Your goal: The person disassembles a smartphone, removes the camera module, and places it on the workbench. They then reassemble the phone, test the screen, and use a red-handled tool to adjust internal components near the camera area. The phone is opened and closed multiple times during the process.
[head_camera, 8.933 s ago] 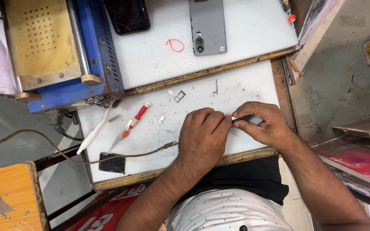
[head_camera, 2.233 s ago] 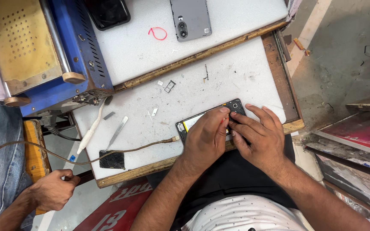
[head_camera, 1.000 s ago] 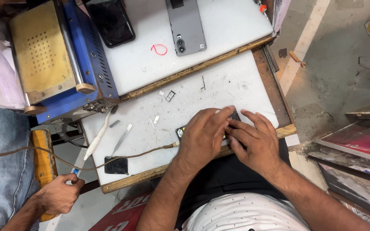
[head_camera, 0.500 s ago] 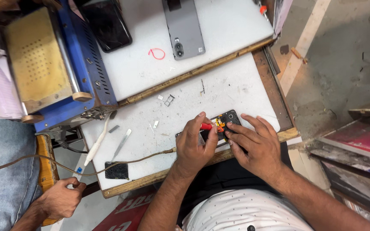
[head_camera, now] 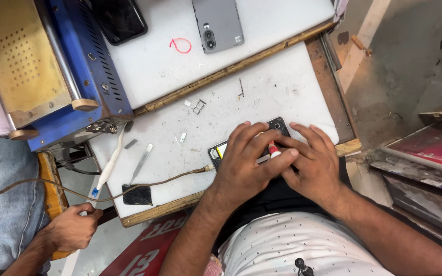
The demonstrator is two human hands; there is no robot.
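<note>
Left fingers (head_camera: 262,134): I see my left hand (head_camera: 244,166) spread flat over the opened phone (head_camera: 277,124), fingers splayed and pressing down, closed around nothing.
Right fingers (head_camera: 308,134): my right hand (head_camera: 313,166) lies partly under the left, fingers curled at the phone's edge; I cannot tell what they grip.
Red-tipped tool (head_camera: 272,148): its red and white tip pokes out between my two hands, touching the phone; which hand holds it I cannot tell.
Phone: it lies at the near edge of the white tabletop (head_camera: 282,82), mostly hidden by my hands, only its camera end and one yellow corner showing.
Cable (head_camera: 175,179): it runs from the phone's left end across the tabletop and off to the left.
Nearby bits: metal tweezers (head_camera: 141,162), a white stick tool (head_camera: 107,168), a black square chip (head_camera: 137,194), a small tray frame (head_camera: 199,106).
Further out: a grey phone (head_camera: 218,23) face down, a black phone (head_camera: 118,19), a blue machine (head_camera: 47,71).
Other person: a hand (head_camera: 72,230) rests low at the left, well apart from mine.
</note>
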